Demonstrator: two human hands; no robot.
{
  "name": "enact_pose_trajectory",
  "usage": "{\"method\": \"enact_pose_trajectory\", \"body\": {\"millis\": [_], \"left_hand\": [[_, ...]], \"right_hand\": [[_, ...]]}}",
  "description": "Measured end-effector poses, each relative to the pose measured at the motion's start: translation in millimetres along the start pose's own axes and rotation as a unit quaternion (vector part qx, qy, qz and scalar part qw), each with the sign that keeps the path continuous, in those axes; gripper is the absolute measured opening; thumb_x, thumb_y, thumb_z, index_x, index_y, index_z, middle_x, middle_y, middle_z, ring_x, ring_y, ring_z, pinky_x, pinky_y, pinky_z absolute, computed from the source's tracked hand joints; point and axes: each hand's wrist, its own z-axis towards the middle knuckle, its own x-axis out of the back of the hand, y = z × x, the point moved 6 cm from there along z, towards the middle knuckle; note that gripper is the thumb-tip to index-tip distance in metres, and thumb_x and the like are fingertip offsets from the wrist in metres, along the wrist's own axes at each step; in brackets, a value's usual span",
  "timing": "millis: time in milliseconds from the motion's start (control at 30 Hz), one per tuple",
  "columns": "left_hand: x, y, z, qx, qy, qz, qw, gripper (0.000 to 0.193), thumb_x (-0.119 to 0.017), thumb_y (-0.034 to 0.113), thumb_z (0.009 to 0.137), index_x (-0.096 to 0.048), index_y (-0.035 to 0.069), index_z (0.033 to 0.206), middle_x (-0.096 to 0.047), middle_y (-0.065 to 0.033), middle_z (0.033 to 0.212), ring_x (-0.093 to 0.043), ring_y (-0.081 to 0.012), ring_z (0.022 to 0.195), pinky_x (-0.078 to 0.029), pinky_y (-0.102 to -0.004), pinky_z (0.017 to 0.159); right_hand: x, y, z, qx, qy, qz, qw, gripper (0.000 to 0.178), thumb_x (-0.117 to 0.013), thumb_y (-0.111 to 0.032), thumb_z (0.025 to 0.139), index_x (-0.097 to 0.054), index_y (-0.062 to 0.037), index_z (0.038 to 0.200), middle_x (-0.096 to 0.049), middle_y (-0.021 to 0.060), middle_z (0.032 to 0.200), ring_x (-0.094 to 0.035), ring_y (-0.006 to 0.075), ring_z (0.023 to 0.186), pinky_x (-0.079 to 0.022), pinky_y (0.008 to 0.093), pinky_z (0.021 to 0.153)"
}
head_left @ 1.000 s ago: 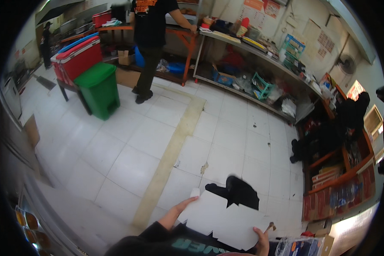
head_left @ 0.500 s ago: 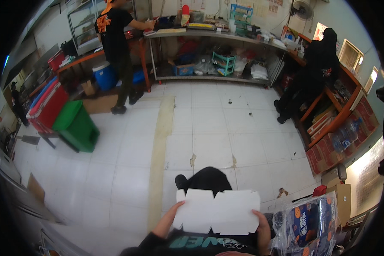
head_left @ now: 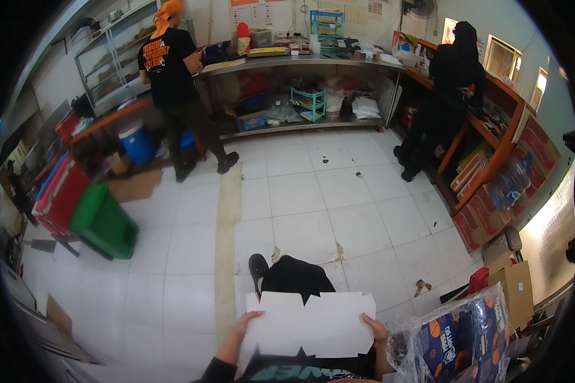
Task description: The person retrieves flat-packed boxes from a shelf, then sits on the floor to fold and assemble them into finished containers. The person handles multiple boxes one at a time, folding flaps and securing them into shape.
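A flat white cardboard box blank (head_left: 310,324) with notched long edges lies over my lap, held out in front of me. My left hand (head_left: 246,321) grips its left end, the thumb on top and the other fingers hidden beneath. At the opposite end my right hand (head_left: 376,328) has hold of the short edge, again with the thumb on the upper face. Beside my right forearm stands a plastic-wrapped stack of dark blue printed packaging (head_left: 457,338) with orange round marks.
A green bin (head_left: 105,223) and a red cooler box (head_left: 61,195) stand at left. One person (head_left: 169,83) is by the far steel table (head_left: 287,62), another (head_left: 450,96) at the wooden shelf on the right. Cardboard boxes (head_left: 514,290) sit behind the wrapped stack.
My view has shifted, and the blank with both hands appears slightly lower and further left. The person at the far left has turned and stepped away from the steel table's end.
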Motion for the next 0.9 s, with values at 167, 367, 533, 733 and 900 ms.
{"method": "enact_pose_trajectory", "body": {"millis": [167,367,533,733,900], "left_hand": [[-18.0,49.6,-38.2,-0.021,-0.038,0.003,0.999,0.054,-0.063,0.025,0.081,-0.051,-0.005,0.123,-0.063,-0.0174,0.107,-0.064,-0.0284,0.095,-0.052,-0.0363,0.084],[-45.0,80.0,-77.4,-0.094,-0.112,0.033,0.989,0.066,-0.064,0.025,0.075,-0.043,-0.003,0.131,-0.059,-0.0194,0.116,-0.061,-0.0298,0.104,-0.051,-0.0392,0.088],[-84.0,78.9,-80.4,-0.089,-0.179,-0.013,0.98,0.054,-0.067,0.021,0.074,-0.037,0.007,0.117,-0.051,-0.0119,0.104,-0.057,-0.0234,0.1,-0.049,-0.0379,0.085],[-119.6,65.1,-75.9,-0.015,-0.224,-0.006,0.975,0.062,-0.068,0.023,0.076,-0.038,0.005,0.127,-0.053,-0.0121,0.111,-0.056,-0.023,0.107,-0.047,-0.0385,0.09],[-152.3,45.8,-63.9,-0.005,-0.27,0.013,0.963,0.069,-0.066,0.029,0.08,-0.04,-0.004,0.135,-0.058,-0.0184,0.122,-0.06,-0.0283,0.11,-0.048,-0.0398,0.094]], "right_hand": [[-32.7,-25.2,-4.8,0.115,0.074,-0.066,0.988,0.053,-0.066,-0.033,0.09,-0.052,0.005,0.125,-0.063,0.0145,0.11,-0.062,0.0214,0.095,-0.05,0.0347,0.08],[-81.3,-43.5,10.8,0.22,0.134,-0.127,0.958,0.04,-0.067,-0.028,0.09,-0.063,0.0062,0.11,-0.067,0.0114,0.096,-0.063,0.0182,0.086,-0.049,0.0319,0.075],[-107.1,-61.3,27.1,0.318,0.191,-0.226,0.901,0.037,-0.063,-0.025,0.091,-0.063,0.0093,0.106,-0.069,0.0148,0.093,-0.064,0.0209,0.086,-0.049,0.0328,0.076],[-117.0,-69.6,30.6,0.335,0.219,-0.213,0.891,0.033,-0.061,-0.022,0.092,-0.062,0.0084,0.105,-0.069,0.0158,0.093,-0.064,0.0214,0.087,-0.049,0.0332,0.077],[-122.8,-60.9,33.2,0.346,0.136,-0.138,0.918,0.035,-0.06,-0.023,0.092,-0.06,0.0073,0.11,-0.068,0.0152,0.097,-0.066,0.0221,0.086,-0.051,0.0331,0.076]]}}
